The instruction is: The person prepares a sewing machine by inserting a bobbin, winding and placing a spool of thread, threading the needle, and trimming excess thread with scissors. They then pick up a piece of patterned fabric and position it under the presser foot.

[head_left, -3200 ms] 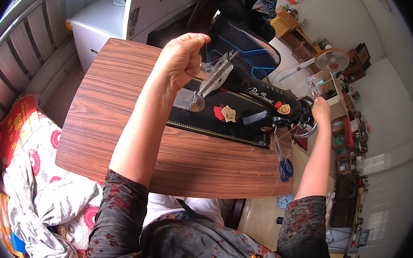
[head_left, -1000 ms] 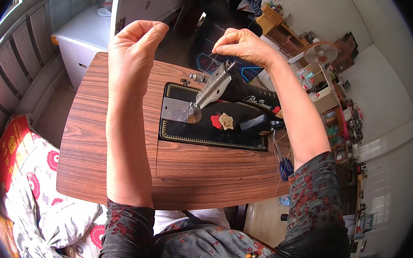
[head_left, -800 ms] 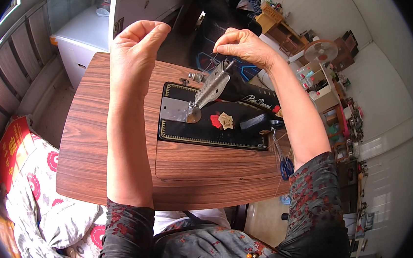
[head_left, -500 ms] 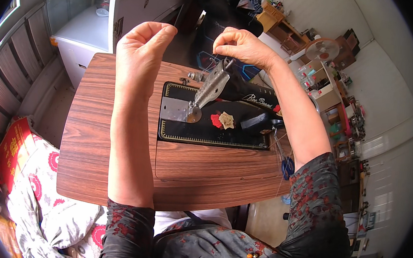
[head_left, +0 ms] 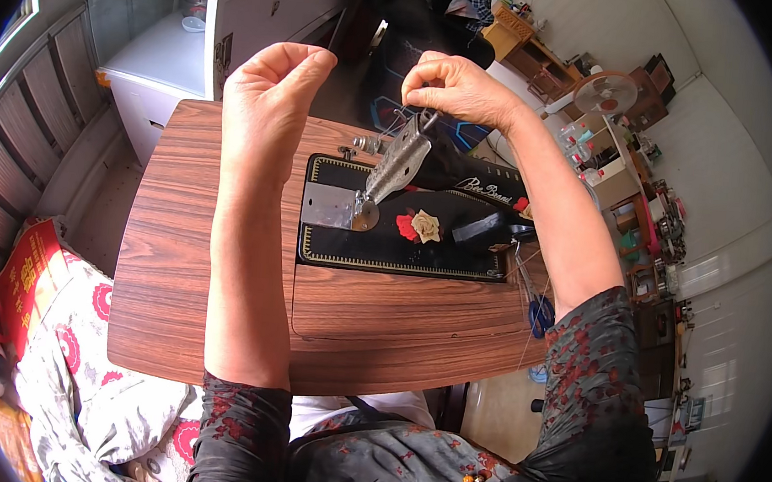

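Note:
A black sewing machine (head_left: 487, 184) with a silver head plate and painted roses is set into a wood-grain table (head_left: 159, 258). My left hand (head_left: 275, 94) is raised beyond the machine's left end, thumb pressed to curled fingers. Just above the top of the machine's head, my right hand (head_left: 459, 87) is closed in a pinch, fingertips near the thread guides. Anything between the fingers of either hand is too fine to make out. A dark blue spool of thread (head_left: 540, 317) stands at the table's right edge, with thin strands rising from it.
Beyond the table at the left is a white glass-topped cabinet (head_left: 159, 51). Patterned cloth (head_left: 100, 409) and a red printed bag (head_left: 28, 274) lie at the lower left. At the right are a fan (head_left: 604, 93) and cluttered shelves (head_left: 627, 166).
My left hand has moved very slightly to the right, and the whole view has shifted a little. Both hands keep their closed, raised poses.

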### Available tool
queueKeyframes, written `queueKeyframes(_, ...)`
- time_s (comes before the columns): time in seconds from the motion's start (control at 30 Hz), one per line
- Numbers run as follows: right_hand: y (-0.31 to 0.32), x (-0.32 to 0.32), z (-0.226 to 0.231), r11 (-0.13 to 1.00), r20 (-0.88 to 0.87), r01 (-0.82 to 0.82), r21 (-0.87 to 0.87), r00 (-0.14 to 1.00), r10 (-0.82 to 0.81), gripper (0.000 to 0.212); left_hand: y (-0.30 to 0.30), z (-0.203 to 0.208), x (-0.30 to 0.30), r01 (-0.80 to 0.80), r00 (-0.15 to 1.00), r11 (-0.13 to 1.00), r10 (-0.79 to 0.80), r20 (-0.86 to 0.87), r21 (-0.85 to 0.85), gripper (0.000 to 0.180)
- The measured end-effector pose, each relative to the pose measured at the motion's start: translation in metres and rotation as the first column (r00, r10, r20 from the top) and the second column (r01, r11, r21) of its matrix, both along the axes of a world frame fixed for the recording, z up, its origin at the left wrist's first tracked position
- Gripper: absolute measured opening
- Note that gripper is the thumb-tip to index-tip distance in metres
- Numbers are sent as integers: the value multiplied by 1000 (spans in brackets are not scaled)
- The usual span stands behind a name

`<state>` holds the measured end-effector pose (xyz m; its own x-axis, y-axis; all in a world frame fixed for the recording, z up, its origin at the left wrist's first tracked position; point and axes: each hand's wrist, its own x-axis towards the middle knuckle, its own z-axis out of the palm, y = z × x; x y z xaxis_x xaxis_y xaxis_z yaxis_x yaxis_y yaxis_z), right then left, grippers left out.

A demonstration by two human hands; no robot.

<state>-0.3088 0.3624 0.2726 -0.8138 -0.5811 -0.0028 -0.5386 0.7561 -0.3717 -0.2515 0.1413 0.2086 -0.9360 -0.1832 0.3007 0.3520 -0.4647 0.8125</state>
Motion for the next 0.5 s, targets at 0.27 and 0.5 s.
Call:
queueKeyframes(0.27,-5,-1,2,999,16,-12,52,1000,11,10,0,-1,-1,-2,1000,1000,2,-3,9,10)
queueKeyframes(0.5,-7,-2,1,1000,88,4,31,996,-7,12,5,-2,-4,-13,1000,1000,13,0,-5,10)
